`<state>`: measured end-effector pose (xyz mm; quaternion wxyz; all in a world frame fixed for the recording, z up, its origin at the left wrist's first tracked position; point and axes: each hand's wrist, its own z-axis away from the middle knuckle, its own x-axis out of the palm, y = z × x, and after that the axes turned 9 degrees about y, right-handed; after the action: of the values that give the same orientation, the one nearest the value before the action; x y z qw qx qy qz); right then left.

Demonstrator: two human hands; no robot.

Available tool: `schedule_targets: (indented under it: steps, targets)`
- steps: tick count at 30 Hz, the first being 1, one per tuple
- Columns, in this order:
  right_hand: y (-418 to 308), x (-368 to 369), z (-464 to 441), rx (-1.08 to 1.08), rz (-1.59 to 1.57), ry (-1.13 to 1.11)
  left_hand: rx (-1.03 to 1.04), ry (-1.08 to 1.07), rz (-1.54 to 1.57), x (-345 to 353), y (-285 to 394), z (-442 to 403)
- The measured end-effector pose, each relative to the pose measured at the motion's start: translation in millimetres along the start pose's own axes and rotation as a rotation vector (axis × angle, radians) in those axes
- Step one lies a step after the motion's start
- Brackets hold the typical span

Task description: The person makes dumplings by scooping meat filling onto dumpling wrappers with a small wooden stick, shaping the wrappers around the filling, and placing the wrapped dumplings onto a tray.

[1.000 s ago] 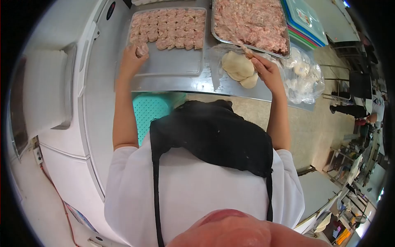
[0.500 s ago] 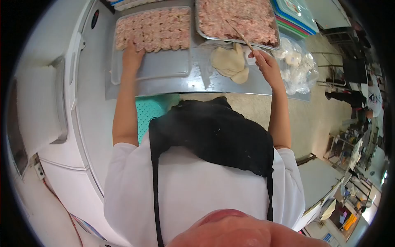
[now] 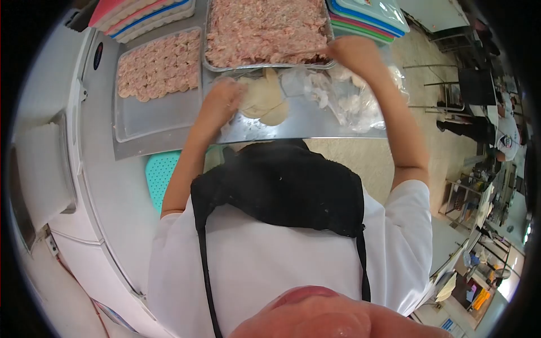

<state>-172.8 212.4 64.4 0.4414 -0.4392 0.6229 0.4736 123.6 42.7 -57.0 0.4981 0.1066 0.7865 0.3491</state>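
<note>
My left hand [image 3: 221,102] is at the left edge of a loose stack of round, pale dough wrappers [image 3: 264,104], its fingers bent in a pinch at the wrappers, slightly blurred. My right hand [image 3: 356,55] is closed around a thin wooden stick [image 3: 307,53], whose far end lies in the raw minced filling at the near right of the metal tray [image 3: 270,67]. Pinkish ground meat [image 3: 265,28] fills that tray. On the left, a clear plastic tray [image 3: 155,125] carries rows of filled dumplings [image 3: 160,65] in its far part.
Crumpled clear plastic bags [image 3: 355,104] with pale contents lie right of the wrappers. Stacked coloured lids [image 3: 366,22] stand at the back right, stacked trays [image 3: 149,19] at the back left. A white fridge [image 3: 96,169] borders the left. Another person [image 3: 507,132] stands far right.
My left hand has left the filled dumplings and moved right to the wrappers. My right hand has moved up to the meat tray, bringing the stick into the filling. The view has shifted right.
</note>
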Motion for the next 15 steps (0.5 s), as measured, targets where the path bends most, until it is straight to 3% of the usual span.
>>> schedule_targets:
  steps: [2, 4, 7, 10, 15]
  targets:
    - [-16, 41, 0, -0.157, -0.076, 0.09, -0.036, 0.008, -0.036, 26, 8, -2]
    - [-36, 33, 5, -0.188, -0.16, 0.129, -0.037, 0.135, -0.128, 45, 11, -1]
    - [-31, 27, 5, -0.286, -0.182, 0.204, -0.067, 0.148, -0.136, 48, 13, -2]
    - [-8, -20, -7, -0.243, 0.008, 0.042, -0.193, 0.05, -0.2, 46, 35, -15]
    - [-15, 7, -21, -0.288, -0.057, 0.169, 0.012, 0.292, -0.338, 103, 37, -29]
